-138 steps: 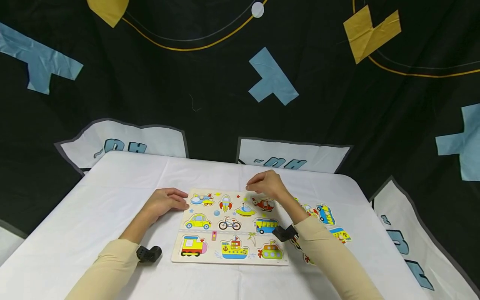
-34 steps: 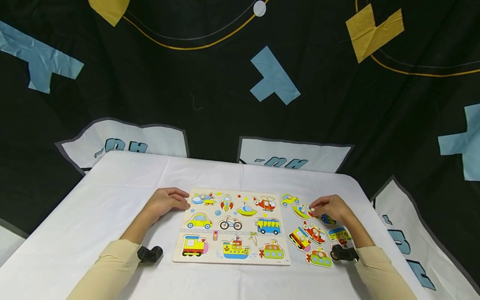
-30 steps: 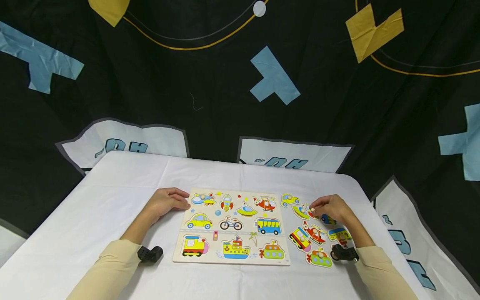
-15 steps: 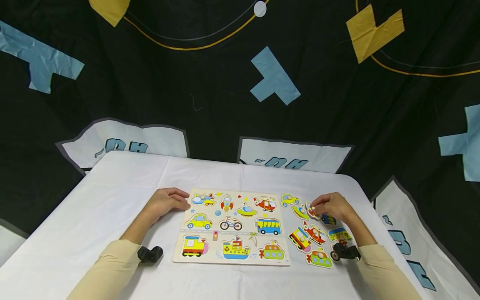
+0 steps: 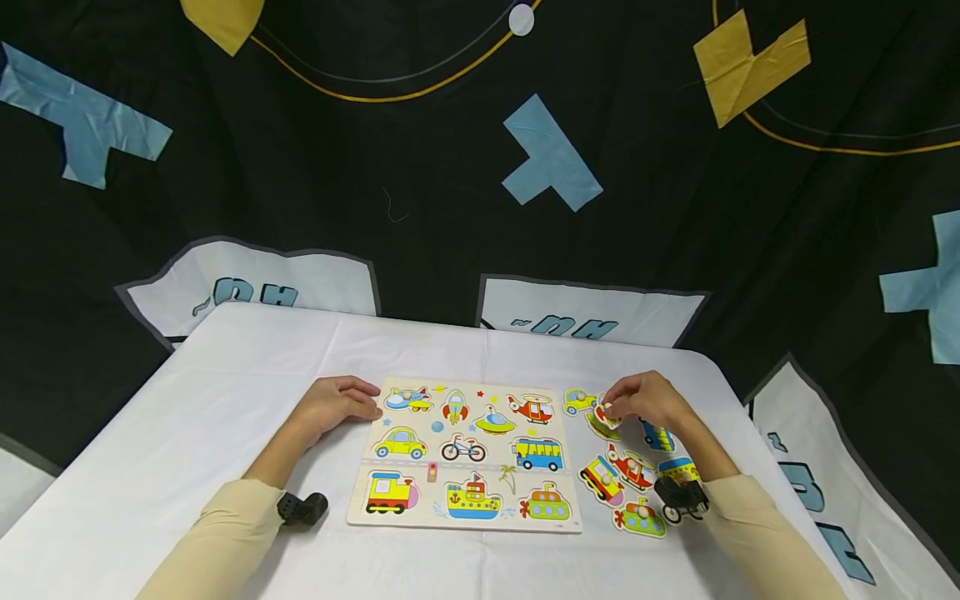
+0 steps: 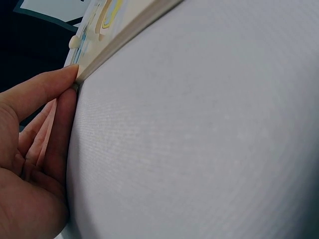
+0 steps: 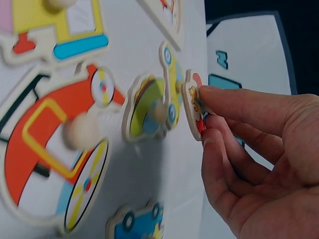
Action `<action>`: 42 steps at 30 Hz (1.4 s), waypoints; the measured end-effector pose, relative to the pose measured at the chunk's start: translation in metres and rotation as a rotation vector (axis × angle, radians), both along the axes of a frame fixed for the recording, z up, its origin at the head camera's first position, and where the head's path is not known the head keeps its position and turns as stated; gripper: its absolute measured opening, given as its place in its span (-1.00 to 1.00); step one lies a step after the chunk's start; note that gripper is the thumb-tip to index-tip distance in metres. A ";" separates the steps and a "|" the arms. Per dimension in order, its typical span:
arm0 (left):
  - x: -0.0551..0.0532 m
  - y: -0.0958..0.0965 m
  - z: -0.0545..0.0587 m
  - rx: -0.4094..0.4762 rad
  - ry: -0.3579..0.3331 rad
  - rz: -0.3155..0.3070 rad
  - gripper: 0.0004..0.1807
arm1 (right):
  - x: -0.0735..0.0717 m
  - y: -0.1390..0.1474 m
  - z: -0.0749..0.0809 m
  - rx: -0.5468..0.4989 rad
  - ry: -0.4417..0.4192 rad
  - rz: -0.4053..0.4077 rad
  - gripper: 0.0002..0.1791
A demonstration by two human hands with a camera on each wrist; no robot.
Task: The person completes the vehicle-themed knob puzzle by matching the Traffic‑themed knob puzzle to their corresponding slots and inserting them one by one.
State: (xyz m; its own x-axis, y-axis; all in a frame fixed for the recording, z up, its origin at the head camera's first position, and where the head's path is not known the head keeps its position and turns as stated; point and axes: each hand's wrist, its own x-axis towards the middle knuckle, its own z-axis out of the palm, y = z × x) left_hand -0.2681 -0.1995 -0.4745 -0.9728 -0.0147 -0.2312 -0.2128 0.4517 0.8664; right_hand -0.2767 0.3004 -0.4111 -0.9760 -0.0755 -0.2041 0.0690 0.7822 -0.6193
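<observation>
A pale wooden puzzle board with printed vehicles lies flat on the white table. My left hand lies at its upper left edge, fingers extended; in the left wrist view the thumb tip touches the board's corner. A knobbed airplane piece sits in the top left recess. My right hand pinches a red and white rocket piece between thumb and fingers, to the right of the board. The piece is tilted, partly behind the fingertips, and overlaps the flying saucer piece and yellow car piece.
Right of the board lie a train piece, a helicopter piece, a submarine piece, a bus piece and a ship piece. A bicycle piece shows partly under the right wrist camera. A black curtain hangs behind the table.
My right hand went from above the board's upper right to the loose pieces, took the rocket piece by its knob and moved it up and left. The left hand has stayed put.
</observation>
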 end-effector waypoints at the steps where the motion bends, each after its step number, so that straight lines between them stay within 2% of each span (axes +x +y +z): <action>1: 0.000 0.000 0.000 0.001 0.000 -0.001 -0.51 | -0.001 -0.003 0.001 -0.004 0.001 0.007 -0.73; 14: 0.001 0.000 0.000 -0.007 0.004 0.004 -0.51 | -0.012 -0.041 -0.001 -0.053 0.020 0.094 -0.84; 23: 0.000 -0.001 0.002 0.008 -0.003 0.001 -0.49 | -0.014 -0.069 -0.006 -0.056 0.036 0.139 -0.87; 31: 0.000 -0.003 0.002 0.030 0.001 -0.027 -0.46 | -0.014 -0.095 -0.007 -0.060 0.047 0.131 -0.88; 42: 0.003 -0.002 0.004 0.045 0.010 -0.019 -0.47 | -0.017 -0.124 -0.011 -0.065 0.067 0.150 -0.87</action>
